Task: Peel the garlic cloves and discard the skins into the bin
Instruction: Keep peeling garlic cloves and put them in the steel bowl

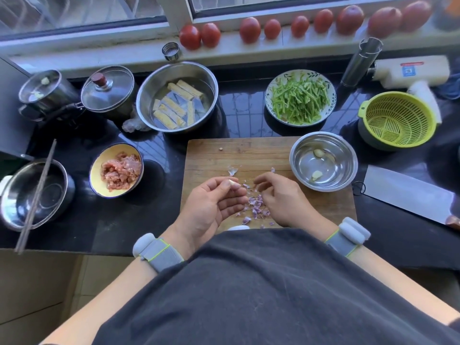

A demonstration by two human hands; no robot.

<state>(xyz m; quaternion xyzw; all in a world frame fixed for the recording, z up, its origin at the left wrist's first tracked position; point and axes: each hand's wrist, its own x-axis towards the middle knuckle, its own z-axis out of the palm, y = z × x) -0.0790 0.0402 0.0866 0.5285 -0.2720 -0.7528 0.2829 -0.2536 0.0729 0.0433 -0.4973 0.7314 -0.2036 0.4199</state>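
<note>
Holding a pale garlic clove between thumb and fingertips of the left hand, palm turned up, over the near middle of the wooden cutting board. Clove looking nearly bare; long axis lying roughly left to right, its free end pointing right toward the right hand. Right hand hovering just beside it, fingers curling loosely; blurring there, so not possible to tell whether pinching a scrap of skin or holding nothing.

Lying between and below the two hands: a scatter of purple skins, loose on the board, one larger flake just beyond the left hand. Sitting on the far right corner of the board: a steel bowl containing two peeled cloves. Right hand being the nearer to that bowl; judging a drop of the clove there to call for a short carry to the right.

No bin showing anywhere; skins not yet discarded.

Surrounding the board on a dark glossy counter: dish of minced meat to the left, cleaver to the right, green colander far right. Room around the hands judged adequate.
</note>
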